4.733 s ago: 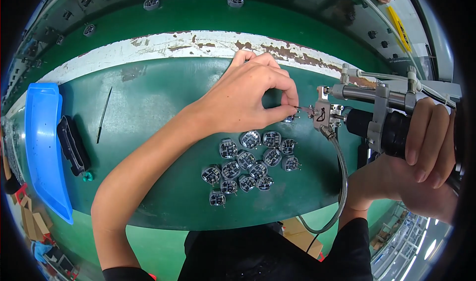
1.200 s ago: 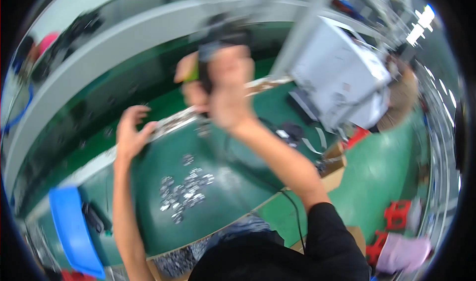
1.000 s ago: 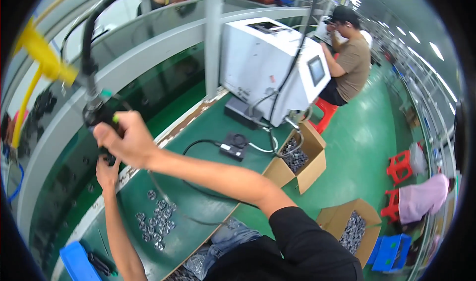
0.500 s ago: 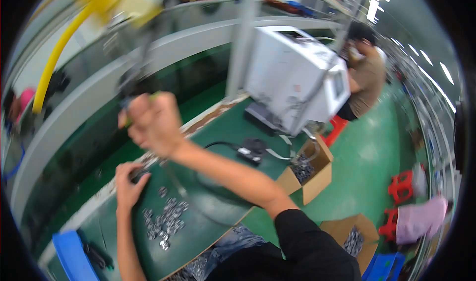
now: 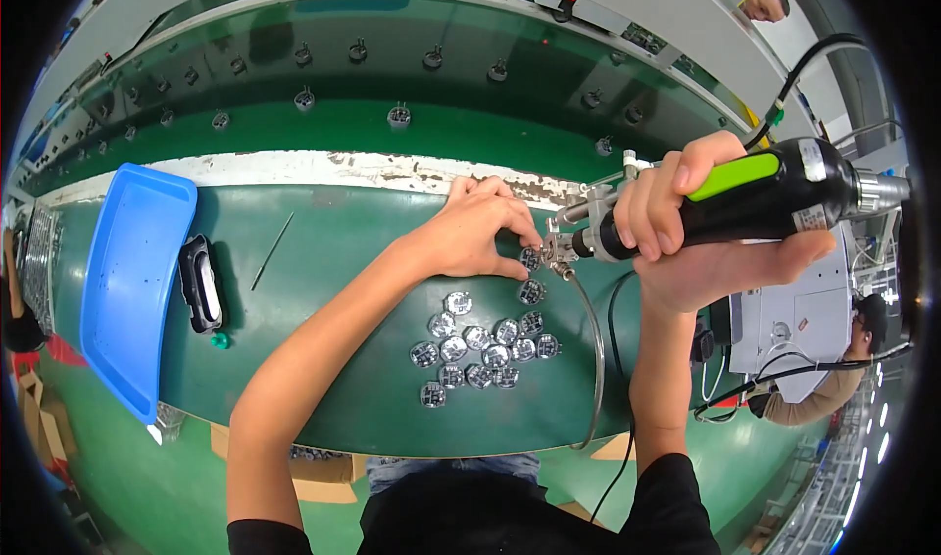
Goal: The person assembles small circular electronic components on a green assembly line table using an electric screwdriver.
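Note:
My right hand (image 5: 676,217) is wrapped round a black electric screwdriver (image 5: 760,217) with a green lever. The tool lies nearly level, its metal nose fixture (image 5: 557,246) pointing left over the bench. My left hand (image 5: 475,230) rests on the green bench, thumb and fingers pinching a small round metallic part (image 5: 530,258) right at the nose. The tip's exact contact with the part is hidden. Another such part (image 5: 530,291) sits just below it, and a loose group of several silvery round parts (image 5: 477,337) lies nearer me, between my forearms.
Left on the bench are a blue tray (image 5: 125,290), a black-and-white case (image 5: 201,286) and a thin rod (image 5: 272,251). Beyond the chipped white edge, a green conveyor (image 5: 343,114) carries several round parts. A hose (image 5: 598,359) hangs below the tool. A white machine (image 5: 799,310) stands right.
The view has swung from the right to face the bench. My raised right hand has come down, bringing the screwdriver's nose to the part at my left fingers.

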The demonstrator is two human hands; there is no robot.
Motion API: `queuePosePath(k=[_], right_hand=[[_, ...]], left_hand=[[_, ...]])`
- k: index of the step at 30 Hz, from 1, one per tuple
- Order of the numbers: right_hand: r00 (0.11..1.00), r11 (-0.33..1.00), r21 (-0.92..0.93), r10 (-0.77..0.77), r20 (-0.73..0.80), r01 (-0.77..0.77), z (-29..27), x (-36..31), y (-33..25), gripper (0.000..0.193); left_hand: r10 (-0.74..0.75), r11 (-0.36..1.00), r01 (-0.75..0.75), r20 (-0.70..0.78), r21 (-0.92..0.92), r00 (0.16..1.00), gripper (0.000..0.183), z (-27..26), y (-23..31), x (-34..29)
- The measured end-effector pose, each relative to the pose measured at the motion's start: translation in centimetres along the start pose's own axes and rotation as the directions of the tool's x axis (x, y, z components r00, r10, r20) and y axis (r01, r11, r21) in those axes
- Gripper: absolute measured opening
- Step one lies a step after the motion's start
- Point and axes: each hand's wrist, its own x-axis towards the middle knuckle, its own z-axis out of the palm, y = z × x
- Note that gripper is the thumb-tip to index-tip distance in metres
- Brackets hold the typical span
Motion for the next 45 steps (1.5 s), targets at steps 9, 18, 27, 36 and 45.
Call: queuePosePath(k=[9, 18, 27, 36, 45], right_hand=[[0.997, 0.997, 0.045, 0.059, -0.052, -0.057, -0.7, 0.2, 1.0, 0.104], [0.993, 0.998, 0.02, 0.069, -0.1, -0.067, -0.3, 0.2, 1.3, 0.105], [0.985, 0.994, 0.04, 0.102, -0.141, -0.097, 0.4, 0.3, 1.9, 0.105], [0.995, 0.999, -0.038, 0.008, 0.102, -0.004, 0.6, -0.7, -3.3, 0.095], [0.995, 0.998, -0.013, 0.063, -0.075, -0.064, -0.4, -0.8, -0.4, 0.105]], left_hand=[[-0.058, 0.998, 0.057, 0.064, 0.009, 0.996, 0.036, 0.1, 0.3, 0.3], [-0.05, 0.998, 0.048, 0.044, 0.033, 0.998, 0.038, 0.1, 0.3, 0.2], [-0.051, 0.999, 0.05, 0.042, 0.019, 0.998, 0.041, -0.1, 0.6, 0.3], [-0.096, 0.993, 0.098, 0.037, -0.06, 0.995, 0.037, -0.2, 0.2, 0.2], [-0.093, 0.994, 0.096, 0.049, -0.054, 0.994, 0.039, -0.1, 0.2, 0.3]])
